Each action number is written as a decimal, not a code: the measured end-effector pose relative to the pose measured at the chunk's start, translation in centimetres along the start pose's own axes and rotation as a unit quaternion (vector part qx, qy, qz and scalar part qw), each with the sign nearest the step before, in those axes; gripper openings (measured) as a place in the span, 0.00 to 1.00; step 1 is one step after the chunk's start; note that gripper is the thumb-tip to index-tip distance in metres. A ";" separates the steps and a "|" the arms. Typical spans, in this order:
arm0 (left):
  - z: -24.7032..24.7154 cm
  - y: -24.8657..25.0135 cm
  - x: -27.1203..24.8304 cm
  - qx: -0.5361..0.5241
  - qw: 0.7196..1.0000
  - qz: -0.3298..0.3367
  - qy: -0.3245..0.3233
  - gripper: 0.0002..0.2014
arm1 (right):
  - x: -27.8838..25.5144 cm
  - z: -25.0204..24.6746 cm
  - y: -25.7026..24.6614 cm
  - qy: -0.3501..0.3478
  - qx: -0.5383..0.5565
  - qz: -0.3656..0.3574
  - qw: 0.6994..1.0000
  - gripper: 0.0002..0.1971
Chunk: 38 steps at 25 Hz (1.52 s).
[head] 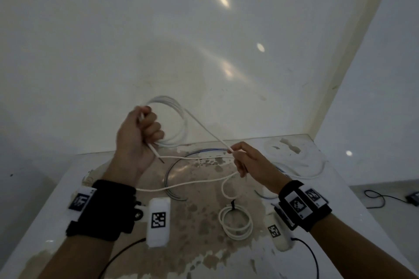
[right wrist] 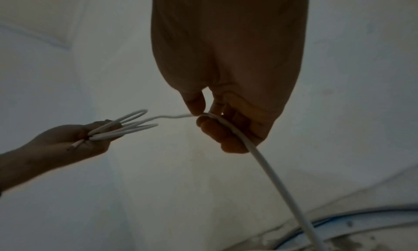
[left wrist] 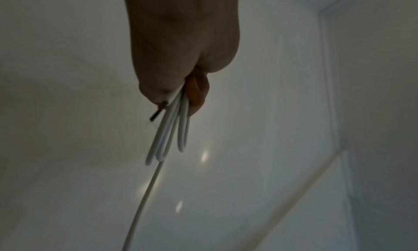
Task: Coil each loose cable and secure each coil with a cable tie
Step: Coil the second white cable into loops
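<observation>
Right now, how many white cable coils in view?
2. One coil is gripped in the left hand, unfinished. One tied coil lies on the table near the right wrist. Others may be hidden.

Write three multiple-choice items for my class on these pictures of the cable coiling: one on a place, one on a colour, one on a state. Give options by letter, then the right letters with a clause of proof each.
1. Where does the tied coil lie?
A. On the table, near the person, between the wrists
B. In the left hand
C. On the floor

2. What colour is the cable being coiled?
A. Black
B. White
C. Red

3. What is the right hand doing?
A. Resting flat on the table
B. Hanging idle
C. Pinching the cable

Answers:
1 A: the head view shows it flat on the table, a dark tie at its top.
2 B: the loops in the left hand and the strand leading from them are white in all three views.
3 C: the right wrist view shows its thumb and fingers closed on the strand.
</observation>
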<state>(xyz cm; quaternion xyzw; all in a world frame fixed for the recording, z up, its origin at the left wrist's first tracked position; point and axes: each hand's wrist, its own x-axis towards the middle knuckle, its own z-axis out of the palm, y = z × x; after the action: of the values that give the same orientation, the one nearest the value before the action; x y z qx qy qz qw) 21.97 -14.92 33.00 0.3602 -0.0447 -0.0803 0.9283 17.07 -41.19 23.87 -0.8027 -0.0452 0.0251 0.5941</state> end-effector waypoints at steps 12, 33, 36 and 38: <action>0.1 -3.0 1.1 0.175 0.984 0.028 0.022 0.17 | -1.9 0.1 -5.2 -0.130 -0.450 -0.118 0.876 0.15; 0.0 -5.5 -0.9 -0.042 0.927 -0.281 -0.245 0.17 | 1.0 -6.7 -2.8 0.035 -0.224 -0.131 0.965 0.16; -0.6 -3.6 -0.1 -0.021 0.959 -0.206 -0.194 0.18 | 0.0 -6.7 1.8 -0.001 -0.208 -0.046 0.977 0.19; -1.0 -2.1 0.4 0.008 0.975 -0.160 -0.154 0.18 | -0.9 -6.9 3.7 -0.019 -0.180 -0.004 0.984 0.17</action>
<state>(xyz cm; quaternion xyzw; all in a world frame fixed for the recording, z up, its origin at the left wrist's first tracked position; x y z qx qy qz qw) 22.26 -15.86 30.80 0.3536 -0.1297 -0.2823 0.8823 17.03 -48.88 22.29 -0.8956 -0.0638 0.0297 0.4393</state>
